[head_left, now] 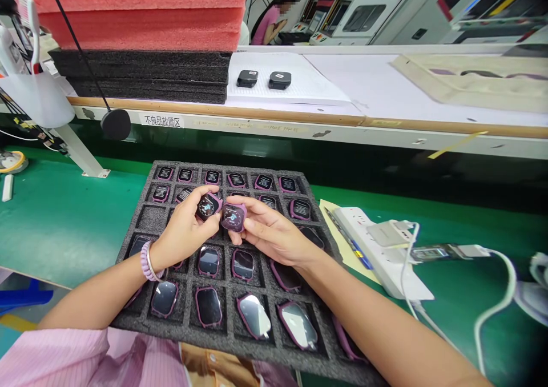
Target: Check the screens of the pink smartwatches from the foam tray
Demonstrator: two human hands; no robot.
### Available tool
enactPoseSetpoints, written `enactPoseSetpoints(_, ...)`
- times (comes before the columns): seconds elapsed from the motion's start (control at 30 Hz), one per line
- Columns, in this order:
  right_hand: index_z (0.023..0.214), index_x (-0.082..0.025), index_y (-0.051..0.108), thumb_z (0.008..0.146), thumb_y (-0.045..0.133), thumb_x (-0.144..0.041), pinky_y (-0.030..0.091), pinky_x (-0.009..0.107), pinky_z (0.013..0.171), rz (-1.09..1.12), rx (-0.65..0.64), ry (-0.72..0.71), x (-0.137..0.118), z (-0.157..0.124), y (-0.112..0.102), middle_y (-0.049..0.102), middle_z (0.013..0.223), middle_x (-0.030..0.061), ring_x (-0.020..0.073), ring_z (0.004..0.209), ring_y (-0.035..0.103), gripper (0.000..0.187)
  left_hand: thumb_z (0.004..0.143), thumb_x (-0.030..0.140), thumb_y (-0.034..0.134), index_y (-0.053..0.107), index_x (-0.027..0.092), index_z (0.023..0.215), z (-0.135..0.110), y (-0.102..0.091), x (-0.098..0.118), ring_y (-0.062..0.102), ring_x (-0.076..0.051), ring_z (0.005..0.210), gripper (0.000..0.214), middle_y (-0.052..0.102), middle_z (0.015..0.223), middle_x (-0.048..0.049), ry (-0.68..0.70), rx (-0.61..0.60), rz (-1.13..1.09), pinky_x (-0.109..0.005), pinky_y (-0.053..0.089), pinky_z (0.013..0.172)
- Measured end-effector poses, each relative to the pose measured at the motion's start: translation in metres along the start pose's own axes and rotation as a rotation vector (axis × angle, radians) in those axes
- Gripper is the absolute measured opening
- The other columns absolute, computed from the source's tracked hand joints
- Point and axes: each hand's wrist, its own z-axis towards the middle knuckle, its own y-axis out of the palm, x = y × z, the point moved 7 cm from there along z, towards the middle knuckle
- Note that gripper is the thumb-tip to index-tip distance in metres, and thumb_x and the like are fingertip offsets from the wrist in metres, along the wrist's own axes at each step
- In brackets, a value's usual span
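The left hand [185, 227] and right hand [269, 234] cover several pockets of the foam tray [141, 218], so what lies under them cannot be told. The tray's near right corner runs behind the right forearm. The white label [161, 121] on the shelf edge is too small to read.

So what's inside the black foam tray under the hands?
The black foam tray holds purple-cased smartwatch bodies, one per pocket; at least one left pocket is empty. The left hand and right hand each hold one, covering the pockets beneath.
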Motion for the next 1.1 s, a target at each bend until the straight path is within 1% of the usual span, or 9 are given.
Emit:
enactPoseSetpoints(0.2,0.127,-0.031,0.066,0.096,0.080,-0.037,0.048,0.027,0.077,0.000,0.013,-0.009,0.0009,-0.0007,-0.0020,0.061,0.092,0.0004,0.0151,0.079,0.060,0.034,0.082,0.032,0.057,0.056,0.016,0.125,0.0005,-0.0008,-0.0007,0.057,-0.022,0.106,0.045,0.062,0.115,-0.0088,0.001,0.001,0.019,-0.028,0.048,0.082)
enactPoseSetpoints(0.37,0.128,-0.031,0.065,0.096,0.080,-0.038,0.048,0.028,0.077,-0.008,0.029,0.002,0.0016,-0.0010,-0.0033,0.061,0.094,0.0009,0.0158,0.078,0.059,0.036,0.082,0.032,0.059,0.056,0.017,0.127,0.0013,-0.0013,-0.0023,0.055,-0.024,0.114,0.047,0.062,0.118,-0.0086,-0.008,0.003,-0.022,-0.030,0.049,0.087)
enactPoseSetpoints(0.53,0.127,-0.030,0.065,0.095,0.081,-0.038,0.047,0.029,0.077,-0.019,0.047,0.004,0.0017,-0.0009,-0.0051,0.061,0.093,0.0007,0.0162,0.077,0.058,0.037,0.081,0.031,0.059,0.057,0.017,0.124,0.0013,-0.0022,0.0004,0.057,-0.023,0.109,0.045,0.062,0.116,-0.0089,0.006,0.004,0.014,-0.030,0.050,0.085)
enactPoseSetpoints(0.73,0.128,-0.029,0.063,0.095,0.081,-0.039,0.048,0.030,0.077,-0.018,0.047,0.013,0.0022,-0.0008,-0.0057,0.060,0.096,0.0008,0.0165,0.079,0.059,0.039,0.082,0.030,0.058,0.055,0.016,0.126,0.0009,-0.0006,-0.0009,0.057,-0.021,0.104,0.047,0.062,0.112,-0.0083,0.002,-0.007,-0.027,-0.029,0.049,0.083)
enactPoseSetpoints(0.9,0.127,-0.028,0.062,0.094,0.082,-0.040,0.049,0.029,0.077,-0.019,0.054,0.017,0.0023,-0.0005,-0.0059,0.060,0.092,0.0000,0.0158,0.077,0.059,0.041,0.082,0.029,0.058,0.055,0.015,0.125,0.0015,-0.0001,-0.0014,0.056,-0.021,0.105,0.046,0.062,0.113,-0.0087,0.011,-0.008,-0.021,-0.029,0.049,0.083)
enactPoseSetpoints(1.1,0.126,-0.026,0.062,0.090,0.085,-0.043,0.050,0.031,0.076,-0.036,0.084,0.034,0.0027,-0.0013,-0.0063,0.060,0.093,0.0010,0.0173,0.076,0.059,0.046,0.083,0.028,0.059,0.054,0.017,0.127,0.0013,0.0000,-0.0007,0.057,-0.020,0.102,0.047,0.062,0.110,-0.0068,0.018,-0.018,-0.041,-0.028,0.049,0.083)
